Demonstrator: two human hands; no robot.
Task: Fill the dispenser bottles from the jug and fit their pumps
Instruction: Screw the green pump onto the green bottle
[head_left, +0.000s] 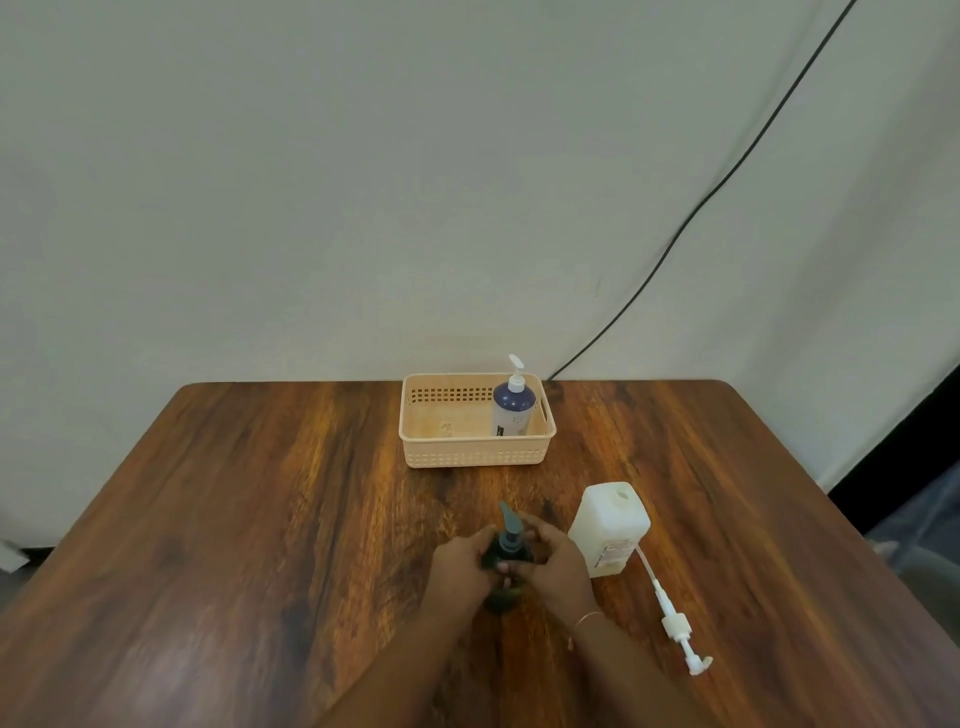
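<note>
A dark dispenser bottle (500, 597) stands on the wooden table (260, 519) near the front, with a blue-grey pump (510, 530) sitting in its neck. My left hand (460, 569) grips the bottle's body from the left. My right hand (558, 564) curls round the pump collar from the right. Just right of my hands stands the white jug (609, 527), its mouth uncapped. A loose white pump (672, 616) with a long tube lies on the table beside the jug. A blue and white dispenser bottle (512, 408) with a white pump stands in the basket.
A peach plastic basket (475, 457) sits at the table's far edge near the wall. A black cable (727, 176) runs down the wall to the table's back edge. The left half of the table holds nothing.
</note>
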